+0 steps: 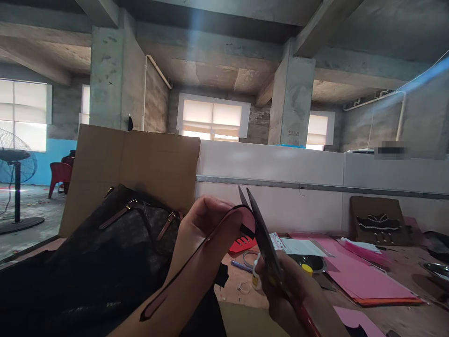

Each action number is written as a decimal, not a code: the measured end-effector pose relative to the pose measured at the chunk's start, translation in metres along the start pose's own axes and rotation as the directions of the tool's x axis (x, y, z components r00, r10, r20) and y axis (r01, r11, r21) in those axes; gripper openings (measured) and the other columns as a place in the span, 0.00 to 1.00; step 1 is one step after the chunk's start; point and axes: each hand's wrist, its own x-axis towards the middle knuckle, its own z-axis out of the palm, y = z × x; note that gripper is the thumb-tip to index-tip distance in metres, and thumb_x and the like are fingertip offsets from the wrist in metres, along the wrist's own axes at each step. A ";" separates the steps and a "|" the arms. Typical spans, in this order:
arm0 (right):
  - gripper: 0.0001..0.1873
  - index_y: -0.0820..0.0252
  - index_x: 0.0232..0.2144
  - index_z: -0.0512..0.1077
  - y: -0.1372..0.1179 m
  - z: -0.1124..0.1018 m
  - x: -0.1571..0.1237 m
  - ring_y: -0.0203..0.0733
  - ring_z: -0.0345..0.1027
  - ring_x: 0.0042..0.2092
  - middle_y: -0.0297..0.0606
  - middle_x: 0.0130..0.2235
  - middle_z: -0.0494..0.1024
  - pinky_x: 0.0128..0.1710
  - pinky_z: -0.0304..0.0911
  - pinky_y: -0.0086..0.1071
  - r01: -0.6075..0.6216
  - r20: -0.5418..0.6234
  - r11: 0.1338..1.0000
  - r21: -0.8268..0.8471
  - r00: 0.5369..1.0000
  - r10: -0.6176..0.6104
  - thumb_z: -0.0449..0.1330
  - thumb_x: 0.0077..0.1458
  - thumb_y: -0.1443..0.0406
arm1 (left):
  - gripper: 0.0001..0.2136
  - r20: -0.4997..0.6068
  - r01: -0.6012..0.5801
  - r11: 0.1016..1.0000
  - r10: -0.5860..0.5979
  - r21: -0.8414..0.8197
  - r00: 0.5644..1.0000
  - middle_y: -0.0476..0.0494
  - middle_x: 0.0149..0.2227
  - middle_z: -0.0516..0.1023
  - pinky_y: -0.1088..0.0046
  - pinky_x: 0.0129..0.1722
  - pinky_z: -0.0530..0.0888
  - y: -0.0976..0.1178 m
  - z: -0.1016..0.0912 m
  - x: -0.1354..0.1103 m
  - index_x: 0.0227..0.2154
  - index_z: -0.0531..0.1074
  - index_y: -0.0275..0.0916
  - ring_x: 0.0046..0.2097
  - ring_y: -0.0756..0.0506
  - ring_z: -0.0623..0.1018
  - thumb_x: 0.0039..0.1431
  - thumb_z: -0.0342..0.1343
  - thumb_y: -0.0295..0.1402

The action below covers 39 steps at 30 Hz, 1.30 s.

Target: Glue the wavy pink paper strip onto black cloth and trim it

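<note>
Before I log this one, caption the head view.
Left hand holds a black-edged pink piece; right hand holds scissors, blades parted.

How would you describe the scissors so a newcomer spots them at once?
Below the white partition, find the person's right hand. It holds the scissors, tips pointing up. Unlike the pink piece beside them, they have long, dark blades and red at the handle end.

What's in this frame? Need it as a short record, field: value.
Left hand: grip on pink-and-black piece
Right hand: grip on scissors
Blades: parted, at the piece's edge
Table: pink sheets at right
Left side: dark bag before cardboard
Background, far left: fan
</note>
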 end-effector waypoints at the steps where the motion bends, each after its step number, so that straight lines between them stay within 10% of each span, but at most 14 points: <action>1: 0.10 0.56 0.32 0.69 -0.002 -0.001 -0.001 0.33 0.49 0.25 0.25 0.22 0.60 0.26 0.41 0.29 -0.013 0.015 1.000 0.007 1.000 0.012 0.64 0.44 0.69 | 0.09 0.017 0.001 1.000 0.000 -0.015 1.000 0.48 0.29 0.81 0.69 0.32 0.80 -0.001 -0.001 0.000 0.28 0.73 0.43 0.32 0.44 0.81 0.53 0.68 0.39; 10: 0.16 0.56 0.34 0.72 0.006 -0.006 0.004 0.34 0.50 0.24 0.26 0.22 0.63 0.25 0.44 0.30 -0.029 0.097 0.999 0.041 0.995 0.025 0.66 0.39 0.71 | 0.11 0.052 0.060 0.994 -0.055 -0.092 0.997 0.51 0.29 0.78 0.75 0.31 0.75 -0.014 -0.006 0.003 0.31 0.73 0.42 0.30 0.49 0.77 0.56 0.68 0.41; 23: 0.37 0.55 0.41 0.74 0.005 -0.009 0.001 0.35 0.54 0.24 0.28 0.23 0.58 0.28 0.57 0.31 0.052 0.179 0.975 0.216 0.980 -0.092 0.62 0.44 0.32 | 0.11 0.046 0.132 0.986 -0.138 0.104 0.989 0.48 0.26 0.74 0.74 0.30 0.70 -0.007 -0.006 0.008 0.26 0.75 0.38 0.29 0.48 0.72 0.58 0.61 0.40; 39: 0.25 0.54 0.37 0.71 0.046 -0.016 0.028 0.36 0.56 0.25 0.29 0.24 0.61 0.25 0.55 0.32 -0.008 0.267 0.989 0.146 0.963 -0.032 0.68 0.45 0.44 | 0.14 0.181 0.067 0.989 -0.043 -0.130 0.983 0.51 0.31 0.76 0.80 0.31 0.71 -0.017 -0.007 0.013 0.25 0.70 0.40 0.33 0.51 0.75 0.50 0.72 0.35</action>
